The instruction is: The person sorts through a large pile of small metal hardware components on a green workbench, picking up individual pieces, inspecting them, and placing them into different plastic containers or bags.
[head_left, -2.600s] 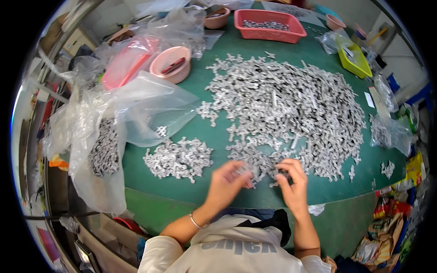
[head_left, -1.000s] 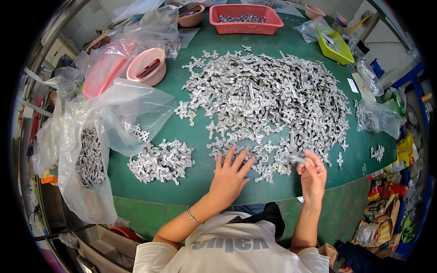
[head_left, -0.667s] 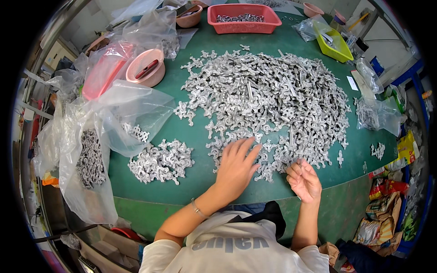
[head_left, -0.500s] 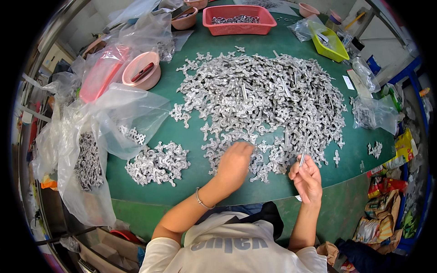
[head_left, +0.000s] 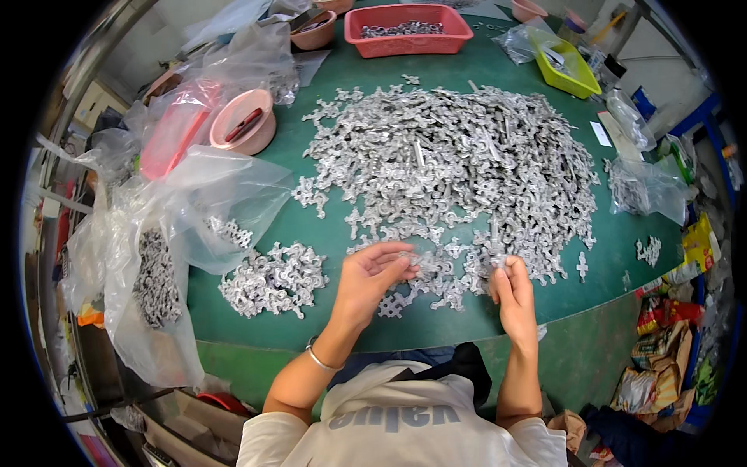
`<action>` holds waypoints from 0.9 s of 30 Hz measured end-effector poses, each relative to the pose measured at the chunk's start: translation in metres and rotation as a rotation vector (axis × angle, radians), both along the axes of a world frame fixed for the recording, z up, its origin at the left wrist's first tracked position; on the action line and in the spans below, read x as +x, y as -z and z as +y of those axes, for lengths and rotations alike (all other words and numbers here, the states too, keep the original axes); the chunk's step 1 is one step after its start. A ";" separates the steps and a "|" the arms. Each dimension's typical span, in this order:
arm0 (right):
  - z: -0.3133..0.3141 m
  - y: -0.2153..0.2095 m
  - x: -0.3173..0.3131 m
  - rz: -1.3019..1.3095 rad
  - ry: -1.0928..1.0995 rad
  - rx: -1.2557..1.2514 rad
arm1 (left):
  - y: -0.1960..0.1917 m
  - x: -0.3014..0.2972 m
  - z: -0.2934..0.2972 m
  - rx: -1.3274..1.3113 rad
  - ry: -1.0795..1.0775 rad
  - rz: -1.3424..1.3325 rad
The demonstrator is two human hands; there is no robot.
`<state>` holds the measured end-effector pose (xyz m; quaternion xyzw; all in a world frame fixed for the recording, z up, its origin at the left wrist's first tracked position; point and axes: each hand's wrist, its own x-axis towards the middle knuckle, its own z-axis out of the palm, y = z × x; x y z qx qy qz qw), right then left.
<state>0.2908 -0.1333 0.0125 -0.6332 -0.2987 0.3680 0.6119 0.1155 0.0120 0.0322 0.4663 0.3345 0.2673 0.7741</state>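
Note:
A large heap of small silver-grey, cross-shaped metal parts (head_left: 436, 148) covers the middle of the green table. At its near edge, my left hand (head_left: 367, 282) has thumb and fingers curled around a small silver metal part (head_left: 415, 263), blurred against the parts behind it. My right hand (head_left: 512, 292) is closed in a pinch at the heap's near right edge, and what its fingertips grip is mostly hidden. A few loose parts (head_left: 393, 305) lie just below my left hand. Further left sits a smaller pile of the same parts (head_left: 274, 280).
Clear plastic bags (head_left: 163, 257), one with metal parts inside, drape over the left side. Beyond are a pink bowl (head_left: 247, 128) holding a red-handled tool, a red tray (head_left: 405, 48) of metal pieces and a yellow-green basket (head_left: 566, 74). A bag of parts (head_left: 642, 187) lies at right.
My left hand has turned and lifted from the parts, thumb and fingers now showing. My right hand has moved slightly left and rotated; the thin metal strip it held upright no longer shows clearly.

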 end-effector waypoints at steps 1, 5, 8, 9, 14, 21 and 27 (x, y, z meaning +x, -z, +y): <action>-0.002 0.004 0.002 -0.116 0.032 -0.060 | 0.000 -0.001 -0.002 0.035 -0.008 0.007; -0.020 0.002 0.022 -0.223 0.053 -0.149 | 0.015 -0.012 -0.003 0.213 -0.103 0.051; -0.031 0.004 0.040 -0.214 0.200 -0.106 | 0.018 -0.010 -0.007 0.373 -0.135 0.134; -0.030 0.007 0.044 -0.354 0.275 -0.121 | 0.019 -0.009 -0.008 0.444 -0.140 0.165; 0.020 -0.009 0.035 -1.052 0.242 -0.337 | 0.021 -0.009 -0.010 0.728 -0.146 0.320; 0.067 -0.013 0.038 -1.452 0.094 -0.574 | 0.010 -0.007 -0.013 0.893 -0.116 0.368; 0.067 -0.006 0.037 -1.520 0.036 -0.620 | 0.011 -0.014 -0.005 1.046 -0.065 0.414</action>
